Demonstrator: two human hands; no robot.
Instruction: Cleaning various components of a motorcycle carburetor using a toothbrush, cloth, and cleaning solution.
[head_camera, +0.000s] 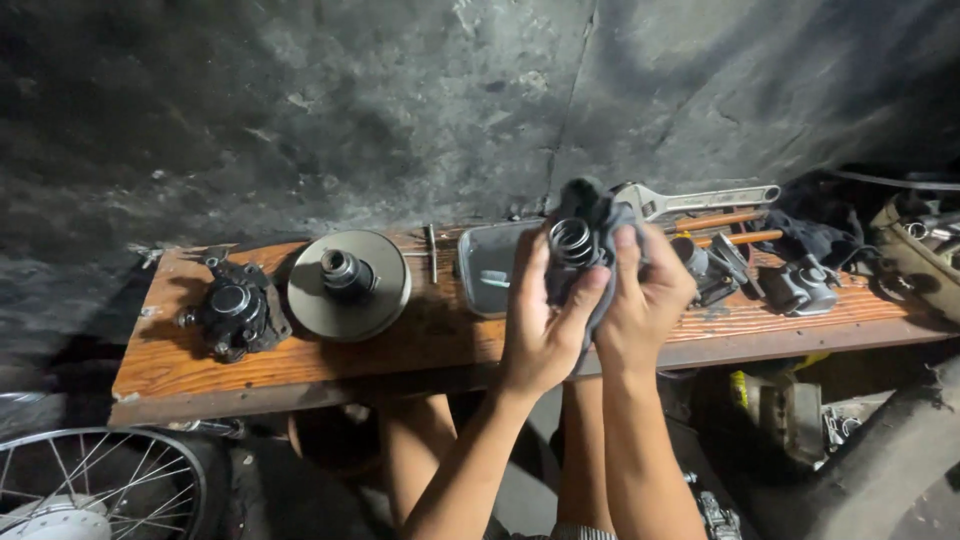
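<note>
Your left hand (545, 330) and right hand (640, 300) are closed together around a dark rag (600, 225) wrapped about a coiled metal spring part (571, 240), held up above the wooden tabletop (300, 360). Behind them lie a metal tray (487, 265) and an adjustable wrench (700, 200). Well to the left sit a round pulley disc (349, 285) and a dark hub casting (232, 308).

wheel (95, 485) cropped, spring (572, 240) partly cloth-covered

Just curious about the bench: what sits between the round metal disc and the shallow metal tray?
In the head view, a small T-handled tool lies on the plank between the disc and tray.
</note>
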